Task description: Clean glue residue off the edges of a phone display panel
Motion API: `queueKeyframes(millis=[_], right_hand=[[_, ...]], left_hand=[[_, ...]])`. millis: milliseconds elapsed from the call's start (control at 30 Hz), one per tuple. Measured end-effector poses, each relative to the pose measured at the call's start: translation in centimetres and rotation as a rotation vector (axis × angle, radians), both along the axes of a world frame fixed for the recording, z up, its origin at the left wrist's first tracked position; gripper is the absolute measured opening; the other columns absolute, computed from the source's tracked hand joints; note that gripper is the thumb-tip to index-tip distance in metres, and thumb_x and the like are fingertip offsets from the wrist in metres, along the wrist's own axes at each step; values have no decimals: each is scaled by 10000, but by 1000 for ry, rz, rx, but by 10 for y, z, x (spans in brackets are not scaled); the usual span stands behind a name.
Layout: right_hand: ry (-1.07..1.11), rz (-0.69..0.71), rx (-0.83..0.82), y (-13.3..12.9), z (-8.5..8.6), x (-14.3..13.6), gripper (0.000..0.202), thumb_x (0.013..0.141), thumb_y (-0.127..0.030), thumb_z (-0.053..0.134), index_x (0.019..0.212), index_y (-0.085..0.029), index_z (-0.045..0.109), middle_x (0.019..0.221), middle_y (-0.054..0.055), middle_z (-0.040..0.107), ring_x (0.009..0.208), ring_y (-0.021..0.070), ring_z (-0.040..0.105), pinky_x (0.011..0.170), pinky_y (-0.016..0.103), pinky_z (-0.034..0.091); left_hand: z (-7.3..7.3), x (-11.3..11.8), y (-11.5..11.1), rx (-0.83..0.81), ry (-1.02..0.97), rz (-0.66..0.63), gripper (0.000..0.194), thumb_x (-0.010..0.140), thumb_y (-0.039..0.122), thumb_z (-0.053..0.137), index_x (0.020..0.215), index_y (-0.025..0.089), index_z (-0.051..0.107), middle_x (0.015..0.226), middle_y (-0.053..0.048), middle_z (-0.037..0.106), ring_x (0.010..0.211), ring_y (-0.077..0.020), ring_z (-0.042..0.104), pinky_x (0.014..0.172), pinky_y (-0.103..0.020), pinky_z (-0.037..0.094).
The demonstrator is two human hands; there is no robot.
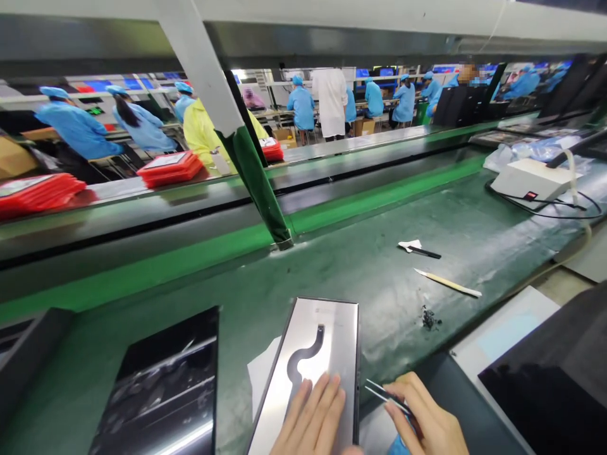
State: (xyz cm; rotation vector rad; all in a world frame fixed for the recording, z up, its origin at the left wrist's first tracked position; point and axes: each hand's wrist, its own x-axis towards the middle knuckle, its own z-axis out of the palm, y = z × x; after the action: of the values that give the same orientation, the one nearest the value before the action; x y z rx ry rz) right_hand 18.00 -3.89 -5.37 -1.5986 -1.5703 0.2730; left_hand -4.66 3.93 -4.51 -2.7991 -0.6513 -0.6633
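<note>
A silver display panel (334,341) with a dark frame lies before me, a curved black flex cable (303,355) running over its back. My left hand (313,417) rests flat on that metal back, fingers stretched out and covering the cable's lower end. Just right of the panel's edge, my right hand (422,411) grips a pair of tweezers (389,398). Their two tips are apart, point left toward the edge, and hold nothing I can see. Another panel, glossy and black (165,385), lies to the left.
On the green mat (351,259) lie a pale-handled blade (448,282), a small black tool (424,251) and black scraps (429,318). A white box with a cable (531,183) stands back right. A green-wrapped post (258,183) rises ahead. People in blue work beyond the conveyor.
</note>
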Motion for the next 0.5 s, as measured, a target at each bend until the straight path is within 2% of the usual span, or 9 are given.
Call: queueKeyframes(millis=[100,200,333,433,500], right_hand=[[-91,59,-19,0,5,3,212,1025,-328,440,1006,-235,630,854,36,715,591,129,706,530,156,524],[-117,109,-19,-1,8,5,156,1017,-268,461,1006,-229,611,808,19,706,610,130,708,550,156,522],[-99,135,-30,-4,7,3,148,1020,-265,461,1017,-227,603,794,8,702,610,123,702,580,156,523],[-88,157,-45,-7,7,-1,148,1023,-255,456,1011,-229,601,789,0,698,616,117,702,588,152,520],[-89,165,-49,-7,7,-3,141,1022,-244,459,1004,-229,598,783,-6,695,621,114,703,585,150,517]], left_hand=[[11,16,2,12,-8,95,599,1008,499,484,1422,66,493,1387,-119,607,1310,-257,557,1209,-359,288],[12,25,2,36,10,86,621,1012,542,438,1408,68,505,1403,-119,591,1305,-268,562,1224,-396,218],[13,21,1,30,34,54,605,1011,549,430,1374,77,540,1408,-108,588,1312,-266,552,1232,-410,166],[15,16,0,14,29,26,608,1010,541,438,1377,66,537,1405,-116,592,1316,-270,546,1228,-412,182],[15,14,-1,-13,13,17,641,1008,542,441,1436,67,477,1407,-123,590,1324,-271,538,1207,-412,252]])
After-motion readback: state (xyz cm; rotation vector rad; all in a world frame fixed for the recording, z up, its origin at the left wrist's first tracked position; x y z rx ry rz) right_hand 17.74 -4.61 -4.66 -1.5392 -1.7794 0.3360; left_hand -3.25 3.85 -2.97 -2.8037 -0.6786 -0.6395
